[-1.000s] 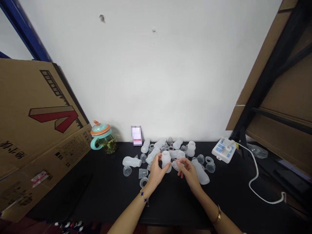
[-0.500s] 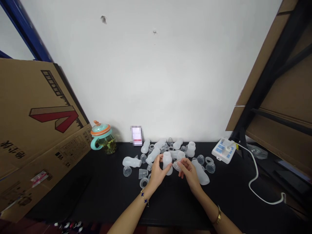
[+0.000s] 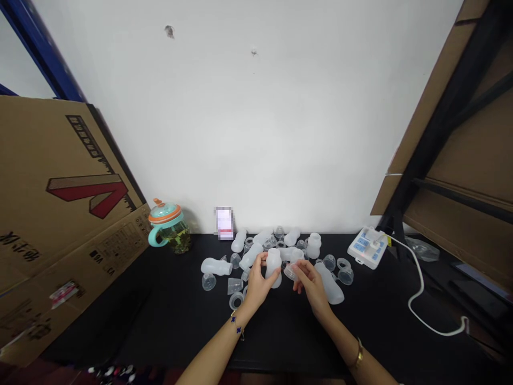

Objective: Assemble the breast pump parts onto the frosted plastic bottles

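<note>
My left hand (image 3: 260, 280) is wrapped round a frosted white baby bottle (image 3: 273, 263), held upright with its open neck at the top. Just to the right, my right hand (image 3: 310, 280) pinches a clear ring-shaped cap (image 3: 290, 271) between thumb and fingers, tilted and apart from the bottle. Under and beside my right hand lies another frosted bottle (image 3: 332, 286) on its side. A clear collar ring (image 3: 236, 300) and a clear cup-shaped cover (image 3: 234, 286) rest left of my left wrist.
More bottles and clear parts lie scattered on the black table (image 3: 176, 321). One bottle (image 3: 313, 246) stands upright near the wall. A teapot (image 3: 170, 227) and a phone-like screen (image 3: 225, 223) are at the back left. A white power strip (image 3: 367, 247) with its cable (image 3: 419, 299) is right, cardboard box (image 3: 72, 214) left.
Almost nothing differs. Both hands keep their holds on the bottle and the ring cap, and the view has shifted very slightly.
</note>
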The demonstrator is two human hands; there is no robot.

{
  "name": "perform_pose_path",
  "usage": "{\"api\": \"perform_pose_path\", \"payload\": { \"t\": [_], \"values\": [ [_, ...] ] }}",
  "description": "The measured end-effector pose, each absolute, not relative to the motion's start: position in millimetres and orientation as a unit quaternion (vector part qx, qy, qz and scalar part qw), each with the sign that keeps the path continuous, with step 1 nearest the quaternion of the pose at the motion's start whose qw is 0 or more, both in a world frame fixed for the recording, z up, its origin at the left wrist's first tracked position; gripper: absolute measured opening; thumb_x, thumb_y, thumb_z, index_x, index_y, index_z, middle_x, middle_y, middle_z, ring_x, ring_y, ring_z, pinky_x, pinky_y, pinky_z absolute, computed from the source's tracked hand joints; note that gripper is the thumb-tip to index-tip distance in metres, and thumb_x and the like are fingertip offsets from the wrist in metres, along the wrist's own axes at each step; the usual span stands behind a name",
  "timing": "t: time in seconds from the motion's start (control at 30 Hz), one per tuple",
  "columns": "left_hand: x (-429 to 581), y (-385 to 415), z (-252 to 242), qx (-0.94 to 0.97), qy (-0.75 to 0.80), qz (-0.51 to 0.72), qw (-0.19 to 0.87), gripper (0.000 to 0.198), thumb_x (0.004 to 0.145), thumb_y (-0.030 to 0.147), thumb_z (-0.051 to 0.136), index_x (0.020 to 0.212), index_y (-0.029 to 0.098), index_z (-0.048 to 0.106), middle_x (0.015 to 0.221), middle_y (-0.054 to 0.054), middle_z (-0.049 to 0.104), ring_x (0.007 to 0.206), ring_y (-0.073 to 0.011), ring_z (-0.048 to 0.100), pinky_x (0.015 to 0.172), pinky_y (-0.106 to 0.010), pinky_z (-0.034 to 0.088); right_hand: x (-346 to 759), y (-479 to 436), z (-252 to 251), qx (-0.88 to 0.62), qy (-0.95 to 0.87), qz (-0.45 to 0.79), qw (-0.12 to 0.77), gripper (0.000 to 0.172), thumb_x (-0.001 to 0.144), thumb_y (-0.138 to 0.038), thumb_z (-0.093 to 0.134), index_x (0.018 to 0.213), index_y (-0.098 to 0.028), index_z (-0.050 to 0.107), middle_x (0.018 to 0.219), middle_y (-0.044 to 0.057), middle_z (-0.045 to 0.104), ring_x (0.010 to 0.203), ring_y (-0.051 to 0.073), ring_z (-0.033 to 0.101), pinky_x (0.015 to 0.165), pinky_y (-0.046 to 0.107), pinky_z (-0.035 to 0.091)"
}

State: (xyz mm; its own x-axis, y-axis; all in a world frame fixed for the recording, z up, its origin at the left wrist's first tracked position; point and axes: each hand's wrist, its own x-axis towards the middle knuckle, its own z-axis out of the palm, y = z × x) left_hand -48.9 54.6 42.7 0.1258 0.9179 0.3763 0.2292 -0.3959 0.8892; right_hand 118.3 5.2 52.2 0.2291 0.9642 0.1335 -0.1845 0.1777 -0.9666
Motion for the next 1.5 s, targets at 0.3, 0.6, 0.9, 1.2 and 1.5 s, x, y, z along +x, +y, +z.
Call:
{"api": "perform_pose_path", "payload": {
  "t": [0.3, 0.6, 0.9, 1.2, 1.5],
  "values": [
    [-48.7, 51.9, 45.6, 0.678, 0.432, 0.497, 0.327, 0.043, 0.08, 0.035, 0.071, 0.118, 0.021, 0.056, 0.116, -0.009, 0.066, 0.106, -0.0266, 0.063, 0.093, -0.041, 0.049, 120.3, 5.6, 51.0, -0.462, -0.445, 0.434, 0.633, 0.044, 0.08, -0.059, 0.07, 0.095, -0.018, 0.067, 0.109, 0.012, 0.071, 0.046, 0.01, 0.057, 0.038, 0.023, 0.04],
    [-48.7, 52.2, 43.9, 0.679, 0.437, 0.497, 0.317, 0.045, 0.078, 0.033, 0.071, 0.118, 0.021, 0.057, 0.117, -0.008, 0.066, 0.107, -0.0268, 0.062, 0.095, -0.041, 0.048, 120.5, 5.2, 51.2, -0.463, -0.449, 0.432, 0.63, 0.046, 0.081, -0.06, 0.068, 0.098, -0.018, 0.069, 0.091, 0.009, 0.072, 0.047, 0.011, 0.056, 0.038, 0.022, 0.039],
    [-49.1, 53.9, 44.2, 0.686, 0.433, 0.498, 0.306, 0.044, 0.078, 0.032, 0.072, 0.118, 0.021, 0.057, 0.114, -0.007, 0.066, 0.104, -0.0257, 0.062, 0.093, -0.04, 0.048, 120.7, 5.7, 50.5, -0.459, -0.445, 0.436, 0.633, 0.044, 0.081, -0.06, 0.068, 0.097, -0.019, 0.069, 0.105, 0.01, 0.072, 0.046, 0.01, 0.057, 0.037, 0.023, 0.039],
    [-48.7, 54.4, 42.9, 0.691, 0.42, 0.497, 0.316, 0.043, 0.077, 0.028, 0.071, 0.116, 0.021, 0.056, 0.111, -0.006, 0.064, 0.102, -0.0243, 0.061, 0.092, -0.038, 0.047, 120.0, 3.1, 55.0, -0.463, -0.448, 0.432, 0.631, 0.047, 0.081, -0.062, 0.067, 0.098, -0.018, 0.068, 0.097, 0.009, 0.072, 0.048, 0.011, 0.057, 0.038, 0.023, 0.041],
    [-48.2, 54.4, 42.6, 0.692, 0.411, 0.506, 0.311, 0.04, 0.074, 0.026, 0.072, 0.111, 0.021, 0.057, 0.105, -0.005, 0.064, 0.099, -0.024, 0.062, 0.091, -0.038, 0.047, 120.0, 4.4, 53.5, -0.476, -0.444, 0.426, 0.629, 0.051, 0.077, -0.067, 0.068, 0.097, -0.019, 0.069, 0.095, 0.009, 0.073, 0.047, 0.012, 0.057, 0.038, 0.024, 0.041]
  ]
}}
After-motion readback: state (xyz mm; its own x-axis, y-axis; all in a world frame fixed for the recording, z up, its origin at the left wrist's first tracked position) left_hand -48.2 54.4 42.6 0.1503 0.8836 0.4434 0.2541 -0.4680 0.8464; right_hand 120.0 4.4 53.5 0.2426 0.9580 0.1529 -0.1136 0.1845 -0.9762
